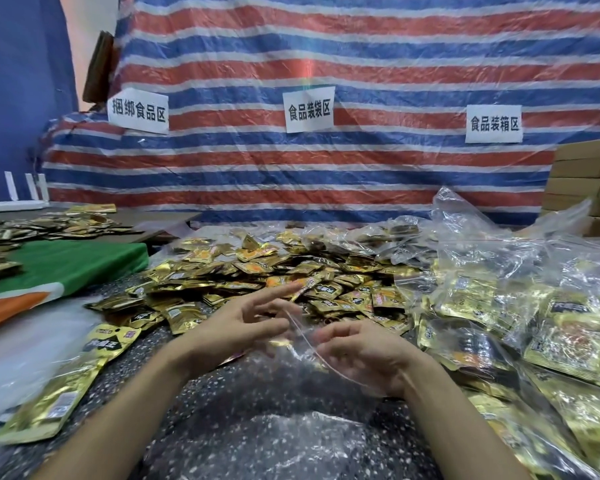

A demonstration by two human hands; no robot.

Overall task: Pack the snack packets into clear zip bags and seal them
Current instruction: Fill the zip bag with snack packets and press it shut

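– Gold snack packets, where?
– Heaped on the speckled surface, just behind the clear zip bag.
– Fingers?
– Left hand and right hand both pinch its mouth, partly curled.

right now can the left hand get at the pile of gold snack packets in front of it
Probably yes: the pile of gold snack packets lies just beyond the left hand, nothing between them, though it seems busy with the clear zip bag.
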